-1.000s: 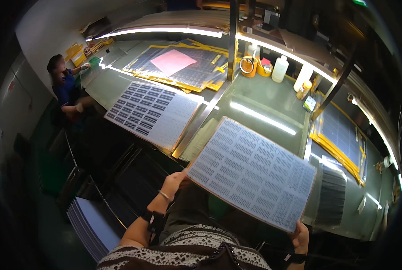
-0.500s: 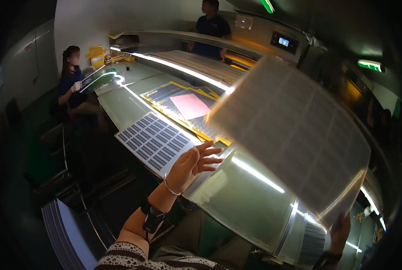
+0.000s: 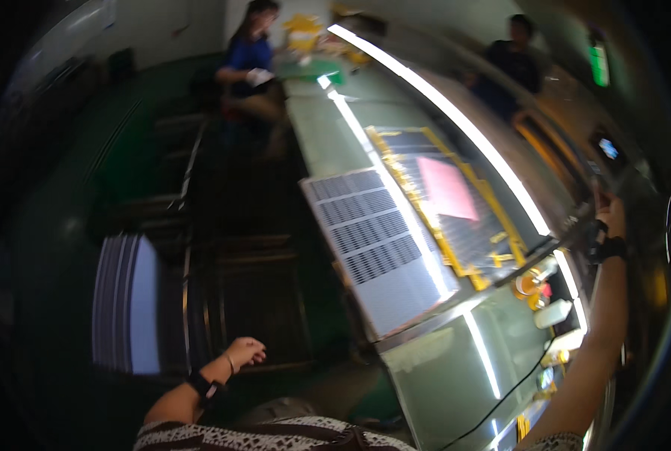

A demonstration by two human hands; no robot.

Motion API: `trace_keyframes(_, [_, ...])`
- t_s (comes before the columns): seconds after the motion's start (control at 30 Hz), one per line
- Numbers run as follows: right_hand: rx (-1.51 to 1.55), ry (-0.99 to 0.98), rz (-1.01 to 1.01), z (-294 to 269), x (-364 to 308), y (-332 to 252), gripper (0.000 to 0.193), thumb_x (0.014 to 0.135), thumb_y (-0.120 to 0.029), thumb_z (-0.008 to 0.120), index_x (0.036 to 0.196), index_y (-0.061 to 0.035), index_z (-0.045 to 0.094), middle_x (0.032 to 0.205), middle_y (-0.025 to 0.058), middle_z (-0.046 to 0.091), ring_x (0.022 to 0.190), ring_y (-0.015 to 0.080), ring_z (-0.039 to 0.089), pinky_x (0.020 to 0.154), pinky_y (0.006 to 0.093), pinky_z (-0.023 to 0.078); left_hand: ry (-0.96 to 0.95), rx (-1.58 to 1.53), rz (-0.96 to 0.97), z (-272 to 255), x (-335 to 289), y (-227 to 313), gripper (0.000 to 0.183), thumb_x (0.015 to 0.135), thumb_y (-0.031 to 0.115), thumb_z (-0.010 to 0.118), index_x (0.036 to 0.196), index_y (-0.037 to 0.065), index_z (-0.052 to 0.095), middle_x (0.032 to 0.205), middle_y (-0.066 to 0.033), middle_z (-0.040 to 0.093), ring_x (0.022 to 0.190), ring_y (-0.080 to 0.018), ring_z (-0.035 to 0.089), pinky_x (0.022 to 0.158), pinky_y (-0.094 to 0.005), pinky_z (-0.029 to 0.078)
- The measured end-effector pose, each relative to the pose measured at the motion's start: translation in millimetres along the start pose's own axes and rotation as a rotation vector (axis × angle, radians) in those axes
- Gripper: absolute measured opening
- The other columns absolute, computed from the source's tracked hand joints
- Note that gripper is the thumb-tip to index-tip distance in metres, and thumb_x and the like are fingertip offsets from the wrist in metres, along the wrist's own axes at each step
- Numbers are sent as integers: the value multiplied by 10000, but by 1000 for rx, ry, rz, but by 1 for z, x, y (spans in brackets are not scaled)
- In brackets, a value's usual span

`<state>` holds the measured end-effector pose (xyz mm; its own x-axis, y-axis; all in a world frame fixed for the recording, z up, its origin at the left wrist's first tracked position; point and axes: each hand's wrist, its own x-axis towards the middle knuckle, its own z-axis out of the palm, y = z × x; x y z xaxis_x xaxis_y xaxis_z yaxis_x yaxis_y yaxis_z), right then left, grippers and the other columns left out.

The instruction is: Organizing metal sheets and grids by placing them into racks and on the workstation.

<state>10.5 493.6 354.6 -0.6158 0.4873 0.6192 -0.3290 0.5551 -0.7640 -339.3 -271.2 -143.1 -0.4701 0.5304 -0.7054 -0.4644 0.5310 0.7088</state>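
My left hand point(image 3: 245, 352) hangs low to the left of the table, its fingers loosely curled with nothing in them. Far to the right, my right arm stretches up and my right hand point(image 3: 612, 216) is at the raised frame point(image 3: 557, 222) of the machine. Blur hides whether its fingers grip that frame. Between the hands, a pale board point(image 3: 392, 297) with rows of dark printed marks lies on the near edge of the table. Beyond it is a yellow-taped dark panel point(image 3: 399, 143) with a pink sheet point(image 3: 447, 188) on top.
A stack of upright pale boards point(image 3: 144, 308) stands at lower left. Bottles point(image 3: 552, 314) and a black cable point(image 3: 512, 410) lie along the glass table point(image 3: 441, 376) at right. One seated person point(image 3: 249, 71) works at the table's far end; another person point(image 3: 508, 68) stands behind the machine.
The large patterned sheet that was up by my right hand is out of view. My right hand has gone up to the machine frame. My left hand has dropped away from the table; the view has turned.
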Motion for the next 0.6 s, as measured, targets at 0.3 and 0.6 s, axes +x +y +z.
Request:
trace_keyframes(0.3, [-120, -497, 525, 301, -126, 35, 303, 939, -256, 430, 1048, 9, 528, 990, 81, 586, 878, 151, 577, 744, 250, 472, 457, 646, 244, -55, 161, -130, 351, 824, 337, 538, 897, 17, 663, 863, -230, 635, 845, -354, 621, 756, -416, 487])
trace_keyframes(0.6, [-129, -148, 1683, 368, -393, -76, 341, 929, -220, 469, 1151, 38, 496, 973, 116, 581, 896, 171, 541, 783, 306, 441, 505, 642, -282, -6, 275, -64, 403, 867, 379, 503, 952, 13, 648, 1013, -202, 620, 974, -319, 597, 817, -400, 496])
